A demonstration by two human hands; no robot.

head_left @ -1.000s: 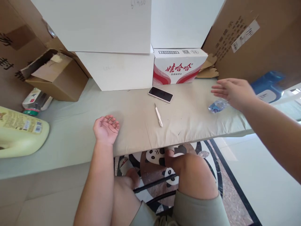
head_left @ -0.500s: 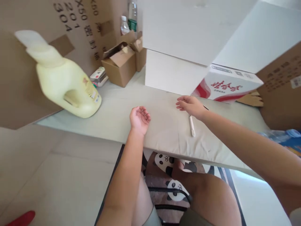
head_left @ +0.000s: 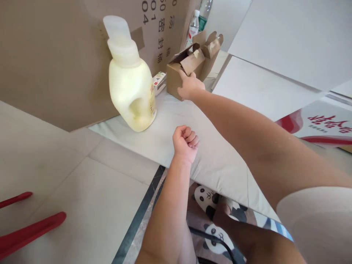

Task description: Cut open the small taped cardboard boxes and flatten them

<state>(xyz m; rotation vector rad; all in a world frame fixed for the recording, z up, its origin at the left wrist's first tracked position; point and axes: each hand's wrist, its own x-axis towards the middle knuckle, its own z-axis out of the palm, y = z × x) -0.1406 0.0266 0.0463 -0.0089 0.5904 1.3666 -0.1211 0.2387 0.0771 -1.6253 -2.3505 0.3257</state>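
My right hand (head_left: 190,87) is stretched out at the front of a small brown cardboard box (head_left: 173,82) with raised flaps. Its index finger points up toward the box's opening, and the fingers are apart; whether they touch the cardboard I cannot tell. Nothing shows in that hand. My left hand (head_left: 186,143) is curled into a fist above the front part of the cloth-covered surface (head_left: 167,121), with nothing visible in it. Left of both hands stands a pale yellow jug-shaped bottle (head_left: 126,84) with a built-in handle and a large cap.
A small printed pack (head_left: 158,82) lies between bottle and box. Plastic bottles (head_left: 194,25) stand behind the box. A large carton (head_left: 68,55) rises at the left, and white boxes (head_left: 258,84) and a red-and-white carton (head_left: 324,121) at the right. Red objects (head_left: 33,231) show at lower left.
My right hand has moved left and away from me to the small cardboard box. My left hand has curled from loose fingers into a fist. The view has turned left; the thin white stick is out of sight.
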